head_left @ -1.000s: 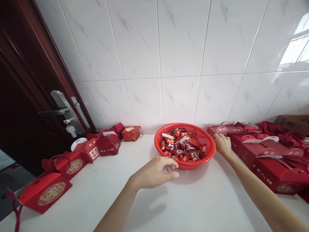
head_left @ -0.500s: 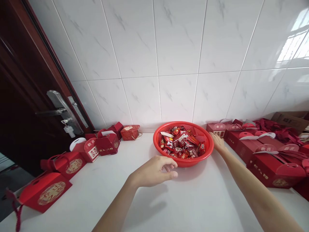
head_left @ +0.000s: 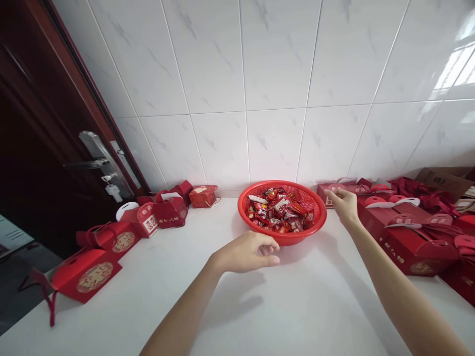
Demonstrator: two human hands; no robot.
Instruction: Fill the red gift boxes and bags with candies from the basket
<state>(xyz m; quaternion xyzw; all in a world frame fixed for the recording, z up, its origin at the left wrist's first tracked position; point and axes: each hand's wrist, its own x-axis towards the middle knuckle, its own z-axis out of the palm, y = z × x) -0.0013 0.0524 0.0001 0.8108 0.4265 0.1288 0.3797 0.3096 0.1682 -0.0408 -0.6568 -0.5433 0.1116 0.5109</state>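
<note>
A red plastic basket (head_left: 245, 220) filled with wrapped candies (head_left: 284, 210) stands against the wall. My left hand (head_left: 247, 253) hovers in front of its rim, fingers loosely curved and apart, holding nothing. To the right of the basket, my right hand (head_left: 344, 205) is raised in front of a small red gift box (head_left: 323, 189), partly covering it. Its thumb and fingertips are pinched together at the left. Whatever may be between them, or whether they touch the box, I cannot make out.
Several red gift boxes (head_left: 99, 273) line the left side of the white table (head_left: 297, 306). More red boxes (head_left: 411, 252) crowd the right, with dark red ribbon (head_left: 423, 195) and a cardboard box (head_left: 445, 182) behind. A dark door (head_left: 40, 128) borders the left.
My right hand has lifted from low beside the basket's right rim to higher up, its fingers now pinched. My left hand stays much the same; the whole view has shifted slightly.
</note>
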